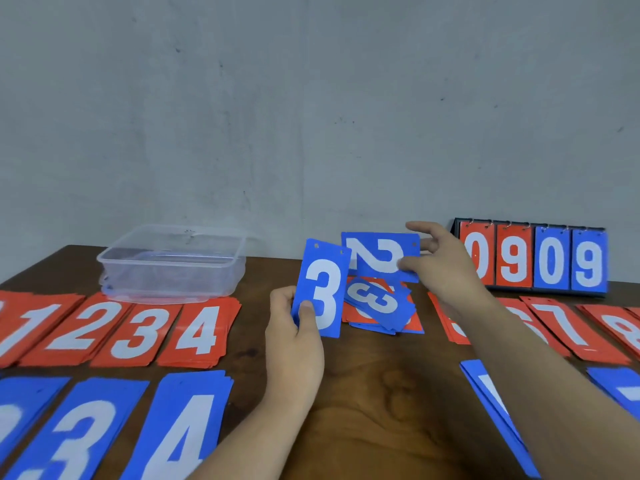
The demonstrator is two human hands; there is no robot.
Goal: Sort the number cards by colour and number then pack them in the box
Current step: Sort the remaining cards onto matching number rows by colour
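Your left hand (294,327) pinches blue 3 card (322,289), face up to read; right hand (440,265) grips blue 2 card (379,256) off unsorted pile (379,306), prob for sorting

On the dark brown wooden table (381,403), the left hand (294,330) pinches the lower edge of an upright blue card with a white 3 (323,289), while the right hand (446,271) holds a blue card with a white 2 (375,256) above a loose pile of mixed red and blue cards (377,308). A clear rectangular plastic box (169,268) stands behind the sorted red stacks (138,330), with blue stacks (183,420) nearer. A flip scoreboard reading 0909 (533,259) stands at the far right.
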